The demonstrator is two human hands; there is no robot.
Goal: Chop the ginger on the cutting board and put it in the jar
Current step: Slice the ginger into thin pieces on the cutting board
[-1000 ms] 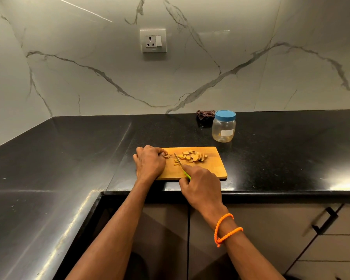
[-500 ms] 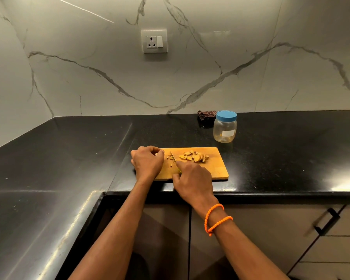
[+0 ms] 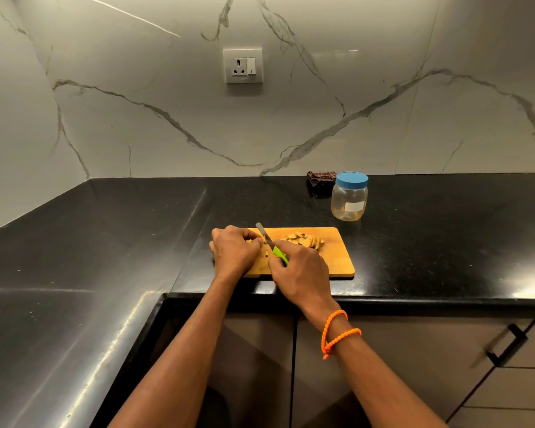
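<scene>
A wooden cutting board (image 3: 337,257) lies near the counter's front edge. A pile of sliced ginger (image 3: 305,240) sits on its far middle. My left hand (image 3: 233,250) curls over the board's left end and pinches a small ginger piece, mostly hidden under the fingers. My right hand (image 3: 300,273) grips a green-handled knife (image 3: 269,244), its blade down on the board right beside my left fingers. A few small cut bits lie by the blade. The clear jar (image 3: 349,200) with a blue lid on stands behind the board's right corner.
A dark folded cloth (image 3: 321,178) lies against the marble wall left of the jar. The black counter (image 3: 105,242) wraps round to the left. A wall socket (image 3: 243,66) sits above. Cabinet doors with a black handle (image 3: 507,344) are below.
The knife's blade has shifted left, up against my left fingers, and its green handle shows again. My left hand stays at the board's left end.
</scene>
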